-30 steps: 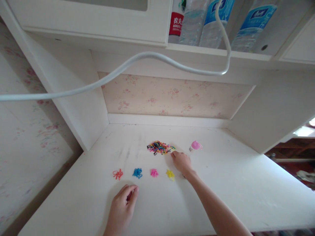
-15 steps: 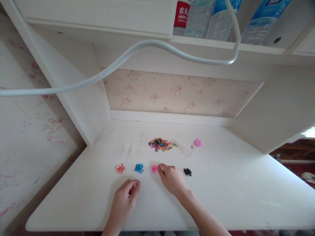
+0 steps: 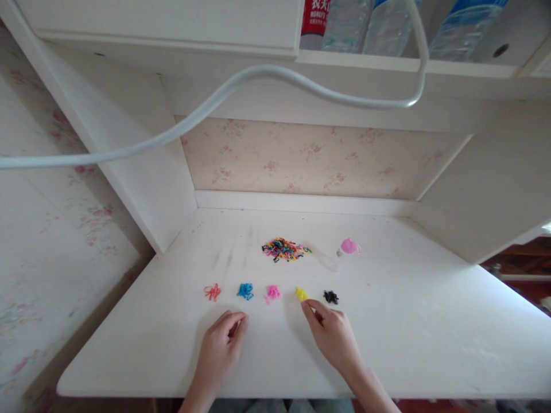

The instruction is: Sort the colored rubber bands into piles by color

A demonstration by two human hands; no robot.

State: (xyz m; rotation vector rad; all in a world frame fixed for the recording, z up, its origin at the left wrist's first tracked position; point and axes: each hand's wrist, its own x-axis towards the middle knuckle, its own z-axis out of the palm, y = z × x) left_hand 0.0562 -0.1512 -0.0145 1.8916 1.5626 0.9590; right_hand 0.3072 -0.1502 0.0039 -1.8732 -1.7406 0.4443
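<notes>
A mixed pile of small coloured rubber bands (image 3: pixel 284 249) lies mid-desk. In front of it sit small sorted heaps in a row: red (image 3: pixel 212 292), blue (image 3: pixel 245 291), pink (image 3: pixel 272 293), yellow (image 3: pixel 301 294) and black (image 3: pixel 330 296). My right hand (image 3: pixel 331 334) rests on the white desk (image 3: pixel 413 332) with its fingertips pinched together just below the yellow heap, touching it; whether it holds a band is hidden. My left hand (image 3: pixel 220 349) lies loosely curled on the desk below the blue heap, holding nothing that I can see.
A small clear bottle with a pink cap (image 3: pixel 344 250) lies right of the mixed pile. A white cable (image 3: pixel 258 74) hangs across the view. Water bottles (image 3: pixel 348 23) stand on the shelf above. Cabinet walls close in the desk left and right.
My right hand went from the mixed pile to the pink heap, then drew back right to the yellow heap. The left hand stayed put. The camera tilted slightly.
</notes>
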